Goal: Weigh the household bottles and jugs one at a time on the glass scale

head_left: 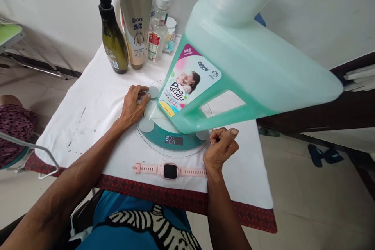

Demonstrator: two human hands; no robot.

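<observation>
A large green jug of Pao dudu laundry detergent (187, 86) stands on a round glass digital scale (158, 136), whose lit display shows digits. At the scale's left rim, beside a grey round pad, my left hand (134, 103) rests with its fingers bent and the thumb apart, holding nothing visible. My right hand (222, 146) is curled in a loose fist by the right rim, below the jug's handle, with nothing showing in it. In front of the scale lies a pink smartwatch (170, 171), its strap stretched out flat and its right end near my right wrist.
Behind the scale, to the left, stand a dark pump bottle (114, 43), a Rejoice tube (137, 27), a clear bottle (158, 35) and a white-lidded jar (170, 33). A white cloth (79, 125) covers the table. Blue slippers (324, 155) lie on the floor at right.
</observation>
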